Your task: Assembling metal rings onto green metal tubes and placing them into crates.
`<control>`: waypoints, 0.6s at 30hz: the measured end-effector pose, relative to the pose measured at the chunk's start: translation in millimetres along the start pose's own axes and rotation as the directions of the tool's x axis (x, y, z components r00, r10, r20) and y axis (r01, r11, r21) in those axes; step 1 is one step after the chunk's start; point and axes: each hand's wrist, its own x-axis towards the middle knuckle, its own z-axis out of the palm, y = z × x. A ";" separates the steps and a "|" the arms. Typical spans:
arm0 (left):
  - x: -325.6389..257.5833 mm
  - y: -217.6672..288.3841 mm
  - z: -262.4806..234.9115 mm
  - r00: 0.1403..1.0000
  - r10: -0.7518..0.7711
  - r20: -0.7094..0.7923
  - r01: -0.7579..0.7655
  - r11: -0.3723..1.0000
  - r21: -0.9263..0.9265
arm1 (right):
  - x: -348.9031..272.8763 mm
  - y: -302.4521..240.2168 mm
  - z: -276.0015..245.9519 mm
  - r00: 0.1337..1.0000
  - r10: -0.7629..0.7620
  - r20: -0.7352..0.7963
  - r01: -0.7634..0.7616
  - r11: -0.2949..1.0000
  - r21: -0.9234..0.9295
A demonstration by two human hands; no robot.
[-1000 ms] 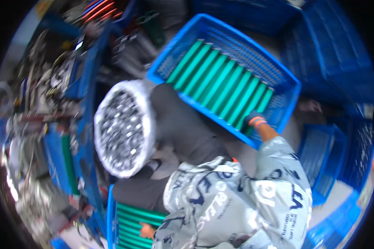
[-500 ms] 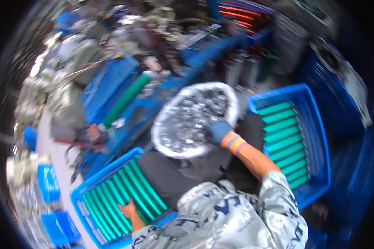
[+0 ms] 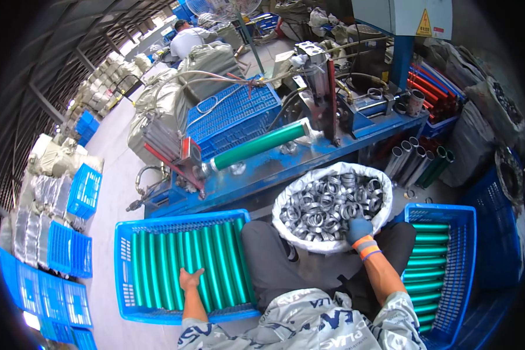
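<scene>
Two hands work apart: the left hand (image 3: pixel 191 279) rests flat, fingers spread, on green tubes (image 3: pixel 186 259) in a blue crate (image 3: pixel 122 262). The gloved right hand (image 3: pixel 360 229) curls into a white sack (image 3: pixel 291 236) of metal rings (image 3: pixel 326 204) between the knees; its grip cannot be told.

Green tubes (image 3: pixel 207 262) lay side by side, lengthwise, filling the blue crate (image 3: pixel 122 256) under the bare left hand (image 3: pixel 190 280), while shiny metal rings (image 3: pixel 326 204) were heaped loose in the white sack (image 3: pixel 286 198) where the gloved right hand (image 3: pixel 360 230) rested.
</scene>
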 end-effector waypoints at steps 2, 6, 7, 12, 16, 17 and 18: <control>-6.6 17.4 2.0 0.994 0.098 0.044 -0.094 0.992 -0.083 | -19.3 14.0 -17.3 0.974 -0.105 -0.199 0.162 0.943 0.292; -3.7 28.9 14.2 0.933 0.336 -0.130 -0.352 0.925 -0.141 | -23.1 -1.7 -32.4 0.988 0.009 -0.152 0.084 0.803 0.590; -30.0 81.9 1.0 0.932 0.359 -0.055 -0.363 0.918 -0.160 | -23.6 2.7 -30.8 0.991 0.101 -0.083 -0.012 0.703 0.711; -150.3 238.3 -83.4 0.684 0.729 0.001 -0.702 0.659 -0.269 | -12.5 12.7 4.9 0.934 0.035 0.356 -0.326 -0.328 0.887; -199.4 277.9 -110.6 0.520 0.852 0.055 -0.800 0.508 -0.319 | -60.5 -28.8 -63.2 0.950 -0.221 0.222 -0.313 -0.702 0.640; -207.0 286.4 -113.1 0.482 0.874 0.056 -0.820 0.473 -0.322 | -68.2 -31.3 -69.7 0.954 -0.256 0.155 -0.296 -0.729 0.618; -215.5 292.1 -117.0 0.447 0.893 0.059 -0.837 0.440 -0.325 | -73.9 -32.9 -73.2 0.953 -0.290 0.087 -0.284 -0.753 0.593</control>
